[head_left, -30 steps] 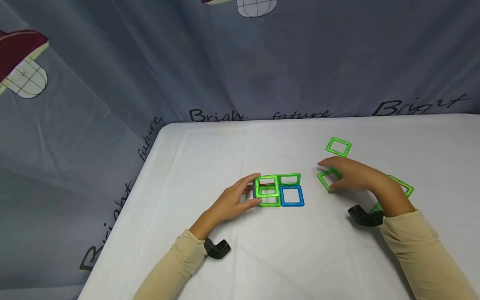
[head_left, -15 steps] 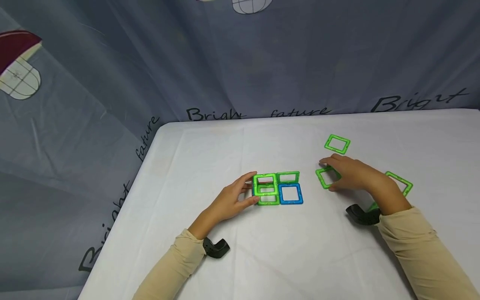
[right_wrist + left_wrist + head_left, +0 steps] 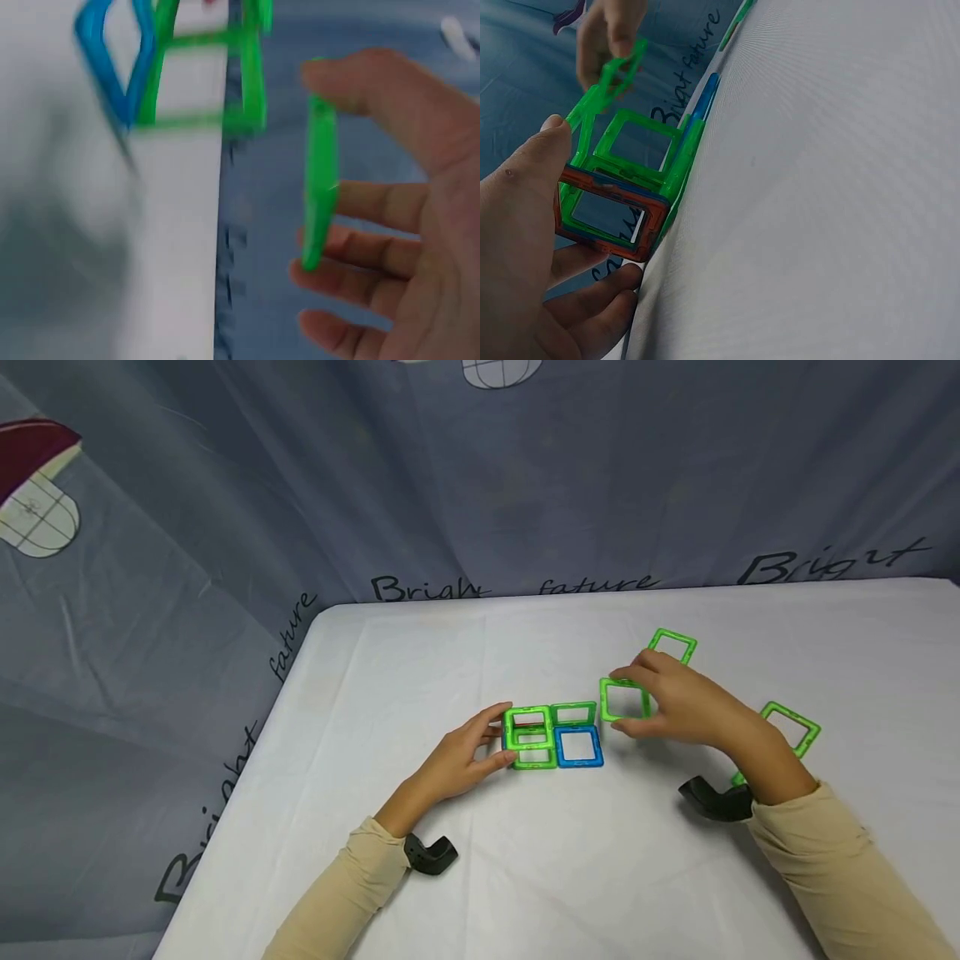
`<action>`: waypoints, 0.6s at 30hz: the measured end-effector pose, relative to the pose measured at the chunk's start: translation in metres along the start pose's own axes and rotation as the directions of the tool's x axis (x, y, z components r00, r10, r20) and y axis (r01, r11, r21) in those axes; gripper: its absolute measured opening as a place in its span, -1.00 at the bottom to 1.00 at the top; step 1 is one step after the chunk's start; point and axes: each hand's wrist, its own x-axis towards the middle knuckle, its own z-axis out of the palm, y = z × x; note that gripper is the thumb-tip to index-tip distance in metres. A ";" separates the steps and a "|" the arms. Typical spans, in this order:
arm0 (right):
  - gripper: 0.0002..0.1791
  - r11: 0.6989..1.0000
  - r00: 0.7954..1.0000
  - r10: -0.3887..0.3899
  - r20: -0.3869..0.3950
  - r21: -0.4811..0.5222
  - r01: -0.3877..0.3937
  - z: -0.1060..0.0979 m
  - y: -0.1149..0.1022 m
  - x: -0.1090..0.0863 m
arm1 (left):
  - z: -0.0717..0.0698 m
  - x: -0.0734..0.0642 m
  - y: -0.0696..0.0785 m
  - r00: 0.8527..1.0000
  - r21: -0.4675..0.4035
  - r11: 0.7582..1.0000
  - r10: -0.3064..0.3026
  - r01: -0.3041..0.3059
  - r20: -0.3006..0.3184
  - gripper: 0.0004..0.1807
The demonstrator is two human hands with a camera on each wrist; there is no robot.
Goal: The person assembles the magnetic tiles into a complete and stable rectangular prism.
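My left hand [image 3: 457, 764] holds the left side of a small build of square magnetic tiles, thumb at the near side and fingers at the far side. A green tile [image 3: 528, 710] forms its raised top; a red-brown tile [image 3: 656, 225] stands upright at the side facing the left wrist. To the right, a blue tile [image 3: 579, 763] lies flat, with a green tile [image 3: 574, 704] standing behind it. My right hand [image 3: 686, 702] pinches a loose green square tile [image 3: 321, 172] between thumb and fingers, raised just right of the build. Motion blurs the right wrist view.
One green tile [image 3: 677, 635] lies behind the right hand, partly covered by it. Another green tile [image 3: 810, 742] lies right of the right forearm, which hides part of the tiles there. A grey printed curtain [image 3: 480, 485] hangs behind the white table [image 3: 405, 668].
My right hand has gripped the green tile, lifted it and carried it left toward the build. The left hand keeps its hold in place.
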 end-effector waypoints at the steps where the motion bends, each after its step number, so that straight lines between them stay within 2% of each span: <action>1: -0.37 0.999 0.999 -0.040 -0.026 0.010 0.040 0.002 -0.007 0.001 | 0.000 0.000 0.000 1.000 -0.001 1.000 0.000 0.000 -0.001 -0.30; 4: -0.37 0.991 0.990 -0.129 -0.064 0.020 0.130 0.010 -0.022 0.005 | 0.000 -0.001 -0.001 1.000 -0.007 1.000 0.003 -0.003 -0.003 -0.30; 7: -0.37 0.985 0.981 -0.171 -0.087 0.019 0.173 0.020 -0.030 0.011 | 0.001 0.000 -0.001 1.000 -0.010 1.000 0.005 -0.005 -0.003 -0.29; 12: -0.36 0.986 0.984 -0.164 -0.071 0.018 0.165 0.030 -0.033 0.014 | 0.002 0.000 -0.002 1.000 0.003 1.000 -0.004 0.004 0.004 -0.29; 18: -0.35 0.987 0.985 -0.158 -0.064 0.017 0.160 0.031 -0.033 0.015 | 0.000 -0.001 0.000 1.000 0.010 1.000 0.000 0.000 0.001 -0.29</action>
